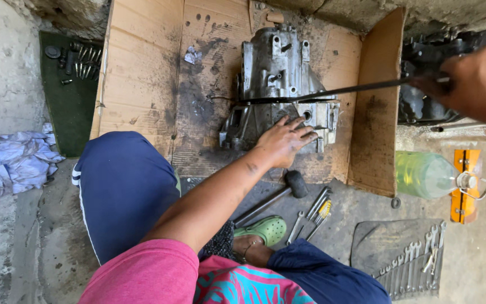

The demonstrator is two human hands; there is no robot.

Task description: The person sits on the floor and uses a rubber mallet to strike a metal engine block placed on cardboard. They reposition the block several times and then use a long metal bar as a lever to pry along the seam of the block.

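Greasy cardboard [142, 84] carries a metal gearbox [277, 84]; left hand [284, 141] presses flat on it, open, while right hand's [473, 84] grip closes around a long rod [333, 92]; hammer [277, 197], wrenches [417, 259] nearby.

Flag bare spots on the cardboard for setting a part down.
Bare: cardboard left of the gearbox housing, and the right flap. Crowded: floor below, with hammer, loose wrenches and wrench row.

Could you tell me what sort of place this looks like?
Probably an informal repair workshop: a greasy metal gearbox housing on flattened cardboard, a row of spanners and a hammer on the concrete floor.
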